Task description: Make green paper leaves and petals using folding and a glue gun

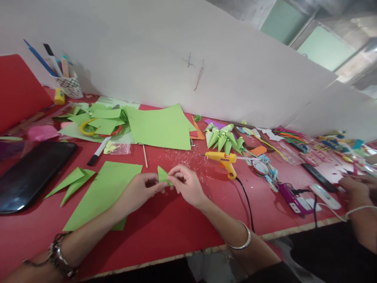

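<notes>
A small folded piece of green paper (163, 176) is pinched between my two hands above the red table. My left hand (144, 188) grips its lower left side, and my right hand (186, 184) pinches its right edge. Beneath my left forearm lies a large green sheet (110, 181). Two pointed folded green pieces (72, 182) rest to the left of that sheet. Right of my hands is a yellow glue gun (225, 159) with a black cord. Several green paper cones (222, 139) are grouped behind it.
Green sheets (160, 127) and paper scraps lie along the wall. A black phone (35, 173) is at the left, near a pen cup (70, 86). A purple power adapter (296, 198) sits at the right, near another person's hand (355, 188).
</notes>
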Available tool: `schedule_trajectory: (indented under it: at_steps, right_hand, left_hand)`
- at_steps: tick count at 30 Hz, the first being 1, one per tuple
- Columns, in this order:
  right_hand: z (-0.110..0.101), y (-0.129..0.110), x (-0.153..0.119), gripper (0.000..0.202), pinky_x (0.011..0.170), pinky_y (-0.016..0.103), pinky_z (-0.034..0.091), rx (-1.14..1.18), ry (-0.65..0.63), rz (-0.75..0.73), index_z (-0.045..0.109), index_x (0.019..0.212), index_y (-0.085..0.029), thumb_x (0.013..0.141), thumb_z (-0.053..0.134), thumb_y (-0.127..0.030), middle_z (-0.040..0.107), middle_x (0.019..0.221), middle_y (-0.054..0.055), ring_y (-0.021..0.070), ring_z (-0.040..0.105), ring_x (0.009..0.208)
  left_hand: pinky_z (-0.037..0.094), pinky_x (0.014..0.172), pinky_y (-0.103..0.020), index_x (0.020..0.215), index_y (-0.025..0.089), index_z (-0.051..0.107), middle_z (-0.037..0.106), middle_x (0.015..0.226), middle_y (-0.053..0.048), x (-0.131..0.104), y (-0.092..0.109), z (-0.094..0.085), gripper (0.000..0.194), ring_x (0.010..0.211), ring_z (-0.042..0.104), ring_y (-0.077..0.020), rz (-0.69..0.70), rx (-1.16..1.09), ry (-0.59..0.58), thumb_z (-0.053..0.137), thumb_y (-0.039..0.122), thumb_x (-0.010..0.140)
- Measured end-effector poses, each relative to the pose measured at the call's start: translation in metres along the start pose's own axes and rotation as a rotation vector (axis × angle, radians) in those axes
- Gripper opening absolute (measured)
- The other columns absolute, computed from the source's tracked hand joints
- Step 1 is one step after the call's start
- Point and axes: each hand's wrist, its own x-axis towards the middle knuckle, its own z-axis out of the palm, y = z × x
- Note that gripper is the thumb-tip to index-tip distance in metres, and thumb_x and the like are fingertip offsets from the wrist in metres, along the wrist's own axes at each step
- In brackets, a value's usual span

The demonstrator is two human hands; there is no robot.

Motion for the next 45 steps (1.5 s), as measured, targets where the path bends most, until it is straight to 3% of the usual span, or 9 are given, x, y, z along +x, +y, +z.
schedule_trajectory:
  at_steps: [10, 15, 20, 25, 31, 34, 38, 45]
  right_hand:
    - [0.0012, -0.0006, -0.0017, 0.011, 0.039, 0.016, 0.032, -0.041, 0.021, -0.004, 0.049, 0.078, -0.018, 0.080, 0.050, -0.029, 0.047, 0.050, -0.007, 0.0043, 0.043, 0.039]
    - [0.0005, -0.0021, -0.0013, 0.016, 0.039, 0.016, 0.033, -0.071, -0.005, 0.022, 0.049, 0.092, -0.019, 0.080, 0.049, -0.030, 0.048, 0.048, -0.008, 0.0041, 0.041, 0.037]
    - [-0.0002, -0.0033, 0.0000, 0.020, 0.033, 0.015, 0.030, 0.018, -0.149, 0.181, 0.049, 0.084, -0.017, 0.081, 0.046, -0.036, 0.050, 0.044, -0.007, 0.0040, 0.040, 0.030]
    - [-0.0034, -0.0010, 0.0014, 0.028, 0.035, 0.016, 0.037, 0.189, -0.235, 0.244, 0.049, 0.074, -0.016, 0.082, 0.042, -0.041, 0.057, 0.050, -0.004, 0.0061, 0.050, 0.035]
    - [-0.0028, 0.0010, 0.0016, 0.027, 0.037, 0.016, 0.038, 0.165, -0.229, 0.187, 0.047, 0.070, -0.016, 0.081, 0.044, -0.040, 0.057, 0.050, -0.004, 0.0056, 0.050, 0.036]
    - [-0.0010, 0.0012, 0.0005, 0.027, 0.038, 0.016, 0.039, 0.144, -0.230, 0.162, 0.048, 0.069, -0.016, 0.081, 0.044, -0.040, 0.056, 0.052, -0.003, 0.0058, 0.050, 0.037]
    - [-0.0001, 0.0011, -0.0014, 0.028, 0.040, 0.016, 0.039, 0.049, -0.197, 0.105, 0.050, 0.067, -0.016, 0.082, 0.044, -0.039, 0.055, 0.052, -0.003, 0.0058, 0.050, 0.039]
    - [0.0007, -0.0053, -0.0029, 0.026, 0.047, 0.017, 0.038, -0.238, -0.178, -0.027, 0.054, 0.075, -0.016, 0.087, 0.035, -0.029, 0.054, 0.053, -0.003, 0.0058, 0.049, 0.043]
  left_hand:
    - [0.020, 0.043, -0.020, 0.054, 0.014, 0.057, 0.036, 0.044, 0.006, 0.0013, 0.0000, 0.0033, 0.037, 0.043, 0.027, -0.0069, -0.044, 0.036, 0.000, 0.050, 0.046, 0.073]
    - [0.021, 0.043, -0.020, 0.056, 0.015, 0.058, 0.033, 0.045, 0.006, 0.0006, -0.0025, 0.0034, 0.038, 0.043, 0.028, -0.0070, -0.028, 0.058, 0.011, 0.047, 0.046, 0.075]
    - [0.025, 0.041, -0.020, 0.059, 0.015, 0.054, 0.041, 0.043, 0.006, 0.0009, -0.0032, -0.0001, 0.035, 0.039, 0.034, -0.0071, -0.077, -0.007, 0.057, 0.048, 0.046, 0.074]
    - [0.031, 0.041, -0.019, 0.062, 0.016, 0.049, 0.056, 0.054, 0.003, 0.0013, -0.0056, -0.0027, 0.034, 0.038, 0.040, -0.0062, -0.052, -0.115, 0.052, 0.047, 0.047, 0.074]
    - [0.032, 0.041, -0.020, 0.061, 0.016, 0.046, 0.057, 0.055, 0.003, 0.0016, -0.0031, -0.0016, 0.034, 0.038, 0.042, -0.0068, -0.074, -0.076, 0.038, 0.049, 0.048, 0.072]
    - [0.029, 0.041, -0.021, 0.054, 0.016, 0.050, 0.046, 0.043, 0.004, 0.0017, -0.0018, -0.0016, 0.038, 0.039, 0.041, -0.0085, -0.119, 0.071, 0.037, 0.049, 0.051, 0.070]
    - [0.022, 0.038, -0.021, 0.046, 0.016, 0.054, 0.031, 0.035, 0.006, 0.0006, -0.0029, -0.0018, 0.049, 0.035, 0.033, -0.0076, -0.081, 0.138, -0.041, 0.041, 0.052, 0.075]
    - [0.028, 0.037, -0.018, 0.040, 0.016, 0.046, 0.035, 0.029, 0.005, -0.0006, -0.0030, -0.0038, 0.048, 0.030, 0.036, -0.0066, -0.109, 0.036, -0.055, 0.042, 0.048, 0.077]
